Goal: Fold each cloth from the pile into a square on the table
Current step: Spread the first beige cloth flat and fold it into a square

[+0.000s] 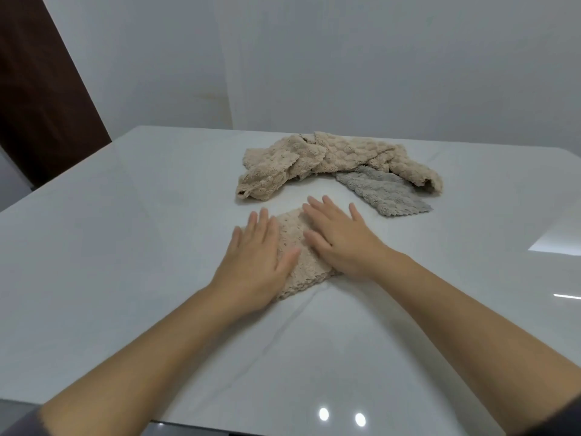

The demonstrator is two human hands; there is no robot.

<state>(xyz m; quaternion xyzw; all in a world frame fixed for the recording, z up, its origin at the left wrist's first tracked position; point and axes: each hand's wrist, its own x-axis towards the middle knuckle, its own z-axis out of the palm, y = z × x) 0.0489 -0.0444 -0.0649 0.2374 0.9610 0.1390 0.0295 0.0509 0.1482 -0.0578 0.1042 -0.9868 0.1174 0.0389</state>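
A folded beige fluffy cloth [298, 265] lies flat in the middle of the white table [125, 247]. My left hand [254, 262] rests palm down on its left part, fingers spread. My right hand [339, 237] presses flat on its right part, fingers apart. Both hands cover much of the cloth. Behind them lies the pile: crumpled beige cloths [330, 158] and a grey cloth [383, 193] sticking out from under the pile at the right.
The white wall [345, 58] stands just behind the table's far edge. A dark brown door or panel [37, 89] is at the far left. The glossy tabletop shows light reflections near the front edge and at the right.
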